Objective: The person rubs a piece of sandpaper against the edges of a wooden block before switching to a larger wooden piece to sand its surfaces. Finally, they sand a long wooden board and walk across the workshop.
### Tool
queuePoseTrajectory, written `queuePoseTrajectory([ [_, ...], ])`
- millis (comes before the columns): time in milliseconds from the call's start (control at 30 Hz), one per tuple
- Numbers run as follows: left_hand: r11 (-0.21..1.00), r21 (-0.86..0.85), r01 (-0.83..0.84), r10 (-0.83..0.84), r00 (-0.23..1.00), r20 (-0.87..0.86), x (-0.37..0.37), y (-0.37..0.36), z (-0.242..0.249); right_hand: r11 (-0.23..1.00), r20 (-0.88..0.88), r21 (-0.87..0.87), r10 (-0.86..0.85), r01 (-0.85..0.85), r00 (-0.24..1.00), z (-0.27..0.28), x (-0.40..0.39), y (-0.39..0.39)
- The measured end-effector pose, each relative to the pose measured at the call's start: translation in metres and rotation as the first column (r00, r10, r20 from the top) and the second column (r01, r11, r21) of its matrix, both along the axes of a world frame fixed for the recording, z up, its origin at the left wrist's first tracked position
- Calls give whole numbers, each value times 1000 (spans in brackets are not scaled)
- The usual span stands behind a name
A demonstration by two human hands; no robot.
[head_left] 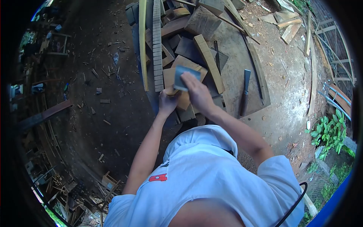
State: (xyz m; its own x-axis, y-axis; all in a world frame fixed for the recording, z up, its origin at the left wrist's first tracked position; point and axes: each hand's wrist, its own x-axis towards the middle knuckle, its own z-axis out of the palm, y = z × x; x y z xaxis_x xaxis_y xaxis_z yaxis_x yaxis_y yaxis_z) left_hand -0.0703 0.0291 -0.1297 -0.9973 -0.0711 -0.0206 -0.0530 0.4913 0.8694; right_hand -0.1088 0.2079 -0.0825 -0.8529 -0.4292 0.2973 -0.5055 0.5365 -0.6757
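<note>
My right hand (199,95) is closed on a grey-blue rectangular piece that looks like a sheet of sandpaper (179,72), fingers pressed over its right side. Just left of it, my left hand (167,103) grips a small light-brown wooden block (171,90). The sheet overlaps the block's upper right in this view and hides part of it. Right of my hands a chisel (246,85) lies on the worktop, blade pointing away from me. A wooden bar with evenly spaced cuts (157,49) runs away just beyond my left hand.
Wooden offcuts (204,20) are heaped on the worktop (235,45), with a thin dark bar (216,56) among them. A long yellowish strip (142,45) lies along the left side. Wood scraps litter the ground (102,75); a leafy plant (329,132) grows at right.
</note>
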Motion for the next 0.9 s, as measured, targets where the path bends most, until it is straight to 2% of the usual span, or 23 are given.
queuePoseTrajectory([
  [33, 1000, 23, 16, -14, 996, -85, 6, -4, -12, 998, -33, -24, 59, -60, 998, 19, 14, -9],
  [67, 999, 21, 24, -23, 996, -81, 4, -3, -9, 988, -23, -43, 147, -148, 989, 39, 23, -11],
  [133, 999, 22, 29, -28, 1000, -11, -3, -1, 7, 988, -90, -42, 143, -147, 986, 28, 14, -3],
  [200, 999, 21, 27, -28, 999, 22, -4, 4, 14, 994, 74, -7, -107, 108, 992, -17, -13, 14],
  [267, 999, -27, -38, 40, 997, 66, -5, 6, 15, 978, 46, -6, -208, 209, 977, -61, -41, 28],
  [300, 999, -35, -28, 31, 997, 65, -6, 6, 16, 976, 47, -15, -218, 219, 975, -56, -46, 29],
  [367, 988, 98, -120, 110, 989, 102, -6, 13, 19, 985, 350, -17, -154, 170, 924, -37, -53, 39],
  [400, 972, 162, -168, 149, 981, 125, -6, 19, 21, 984, 350, -18, -159, 176, 923, -36, -55, 40],
  [467, 935, 177, -307, 284, 948, 144, -1, 47, 38, 969, 467, -123, -132, 212, 874, -37, -59, 41],
  [500, 930, 205, -306, 269, 944, 190, 2, 55, 42, 966, 470, -124, -143, 225, 871, -40, -55, 38],
  [533, 933, 207, -294, 256, 947, 194, 2, 60, 43, 955, 413, -207, -113, 214, 904, -43, -49, 32],
  [567, 945, 215, -245, 221, 966, 132, 0, 65, 45, 939, 347, -286, -86, 193, 934, -45, -44, 26],
  [600, 955, 221, -198, 188, 980, 64, -3, 69, 49, 931, 335, -281, -130, 231, 933, -43, -39, 19],
  [633, 962, 261, -78, 49, 992, 117, -4, 63, 66, 938, 443, -235, -131, 256, 887, -28, -35, 16],
  [667, 964, 258, -71, 42, 993, 113, -9, 59, 72, 943, 545, -190, -131, 274, 828, -13, -29, 13],
  [700, 860, 495, -126, 21, 977, 211, -12, 56, 76, 935, 393, -284, -88, 212, 915, 3, -13, 4],
  [733, 695, 691, -199, -24, 954, 300, -14, 51, 78, 922, 226, -364, -53, 134, 973, 17, 6, -5],
  [767, 815, 577, -51, -105, 967, 234, -15, 42, 70, 908, 290, -390, -38, 154, 956, 26, 19, -9],
  [800, 814, 579, -40, -109, 970, 220, -17, 44, 70, 894, 347, -413, -22, 173, 938, 31, 21, -11],
  [867, 646, 711, -277, 21, 938, 347, -12, 51, 67, 896, 303, -428, 22, 115, 953, 17, 7, -3],
  [900, 600, 733, -321, 39, 927, 373, -15, 56, 74, 912, 270, -383, -40, 146, 962, -1, -7, -2],
])
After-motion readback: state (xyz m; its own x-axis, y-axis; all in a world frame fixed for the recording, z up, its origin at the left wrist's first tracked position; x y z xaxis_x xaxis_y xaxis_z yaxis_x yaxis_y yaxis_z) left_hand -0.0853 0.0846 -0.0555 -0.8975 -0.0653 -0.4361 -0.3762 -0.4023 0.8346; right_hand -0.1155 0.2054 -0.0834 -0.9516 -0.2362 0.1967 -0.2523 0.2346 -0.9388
